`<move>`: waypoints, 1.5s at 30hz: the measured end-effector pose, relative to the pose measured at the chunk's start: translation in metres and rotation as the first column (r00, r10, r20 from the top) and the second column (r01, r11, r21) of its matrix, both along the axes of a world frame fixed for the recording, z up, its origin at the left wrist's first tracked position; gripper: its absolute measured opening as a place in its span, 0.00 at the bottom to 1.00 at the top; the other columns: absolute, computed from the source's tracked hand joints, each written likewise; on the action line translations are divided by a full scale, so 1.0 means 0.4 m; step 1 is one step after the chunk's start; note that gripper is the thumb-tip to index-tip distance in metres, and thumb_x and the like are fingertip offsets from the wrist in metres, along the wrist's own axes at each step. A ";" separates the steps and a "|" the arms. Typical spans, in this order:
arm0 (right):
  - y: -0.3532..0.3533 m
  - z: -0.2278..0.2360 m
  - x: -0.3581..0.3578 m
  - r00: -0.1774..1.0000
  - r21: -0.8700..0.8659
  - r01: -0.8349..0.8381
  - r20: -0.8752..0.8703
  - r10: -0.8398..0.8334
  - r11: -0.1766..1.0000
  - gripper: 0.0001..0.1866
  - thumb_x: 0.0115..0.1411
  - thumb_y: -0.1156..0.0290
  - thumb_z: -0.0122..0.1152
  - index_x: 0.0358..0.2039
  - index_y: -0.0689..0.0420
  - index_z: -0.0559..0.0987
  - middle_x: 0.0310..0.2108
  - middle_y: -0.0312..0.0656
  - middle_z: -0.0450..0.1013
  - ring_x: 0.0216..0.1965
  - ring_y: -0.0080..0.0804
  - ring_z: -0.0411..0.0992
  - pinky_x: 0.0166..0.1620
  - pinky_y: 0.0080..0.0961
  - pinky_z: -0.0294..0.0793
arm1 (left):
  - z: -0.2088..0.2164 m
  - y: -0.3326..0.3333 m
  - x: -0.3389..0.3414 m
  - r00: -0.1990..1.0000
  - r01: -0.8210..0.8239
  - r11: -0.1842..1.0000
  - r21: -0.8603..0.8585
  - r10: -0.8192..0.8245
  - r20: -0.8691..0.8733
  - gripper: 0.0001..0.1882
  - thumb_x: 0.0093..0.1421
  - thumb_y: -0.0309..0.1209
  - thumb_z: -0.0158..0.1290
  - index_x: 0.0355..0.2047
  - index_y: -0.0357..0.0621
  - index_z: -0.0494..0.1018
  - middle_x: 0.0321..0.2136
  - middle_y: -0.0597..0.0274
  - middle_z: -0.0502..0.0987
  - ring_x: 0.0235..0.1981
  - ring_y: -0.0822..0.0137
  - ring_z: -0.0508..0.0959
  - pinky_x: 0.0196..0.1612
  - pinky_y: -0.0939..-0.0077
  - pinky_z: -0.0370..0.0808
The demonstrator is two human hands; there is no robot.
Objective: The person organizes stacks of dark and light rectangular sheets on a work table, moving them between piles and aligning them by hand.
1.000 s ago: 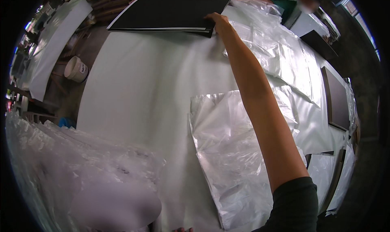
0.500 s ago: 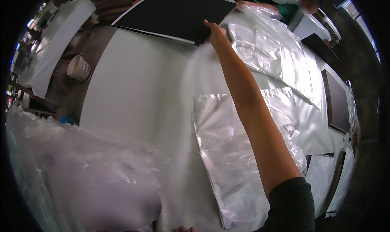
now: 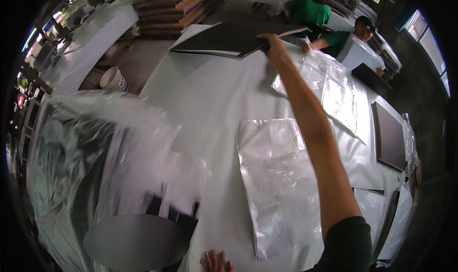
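Note:
My right hand (image 3: 274, 47) is stretched to the far end of the table, its fingers closed on the right end of a large thin black sheet (image 3: 217, 39). White shows along the sheet's edges, and its near edge bends to a point below my hand. At the table's near edge my left hand (image 3: 217, 261) lies flat, fingers spread, holding nothing. Between them, under my right forearm, lies a flat clear plastic bag (image 3: 281, 176). Past my right wrist, a person's hand (image 3: 307, 47) holds the corner of another clear plastic sheet (image 3: 341, 93).
The table (image 3: 205, 110) has a pale cover. Crumpled plastic (image 3: 133, 143) over dark pieces stands at left. A white bucket (image 3: 113, 79) is on the floor. Dark panels (image 3: 389, 136) line the right edge. Stacked boards (image 3: 176, 7) rise behind; another person in green (image 3: 310, 10) is farther off.
The view has shifted, showing more of the room. The black sheet's right end now looks bent, still in my right hand. More of my left hand shows. The other person's plastic corner is lifted.

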State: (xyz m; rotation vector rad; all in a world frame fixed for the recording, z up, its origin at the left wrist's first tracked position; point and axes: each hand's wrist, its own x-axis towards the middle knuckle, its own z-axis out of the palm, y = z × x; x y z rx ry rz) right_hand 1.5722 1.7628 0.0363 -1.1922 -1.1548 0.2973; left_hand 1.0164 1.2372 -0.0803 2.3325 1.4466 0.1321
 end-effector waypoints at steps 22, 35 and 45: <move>-2.032 0.771 -0.569 0.729 -0.607 0.235 0.627 0.276 0.759 0.25 0.49 0.78 0.61 0.50 0.57 0.72 0.46 0.44 0.70 0.47 0.35 0.70 0.51 0.27 0.69 | 0.264 -0.282 0.456 -0.017 0.977 0.117 -0.180 0.879 0.477 0.36 0.64 0.61 0.29 0.63 0.51 0.55 0.60 0.61 0.61 0.59 0.63 0.62 0.61 0.67 0.58; -2.272 0.623 -0.800 0.809 -0.709 -0.253 0.218 0.546 0.658 0.26 0.48 0.76 0.62 0.50 0.58 0.71 0.45 0.45 0.70 0.47 0.36 0.70 0.51 0.28 0.69 | 0.297 -0.878 -0.448 -0.610 0.614 0.700 -0.365 0.714 0.344 0.23 0.59 0.46 0.52 0.43 0.37 0.74 0.33 0.49 0.79 0.27 0.64 0.80 0.31 0.67 0.80; -2.387 0.512 -1.346 0.623 -0.713 -0.615 -0.179 0.761 0.337 0.27 0.48 0.75 0.63 0.50 0.59 0.70 0.45 0.45 0.70 0.46 0.37 0.70 0.50 0.29 0.69 | 0.279 -1.643 -1.006 -0.723 -0.262 0.525 -0.810 0.449 0.525 0.27 0.51 0.34 0.62 0.49 0.33 0.69 0.42 0.49 0.74 0.41 0.61 0.76 0.44 0.65 0.75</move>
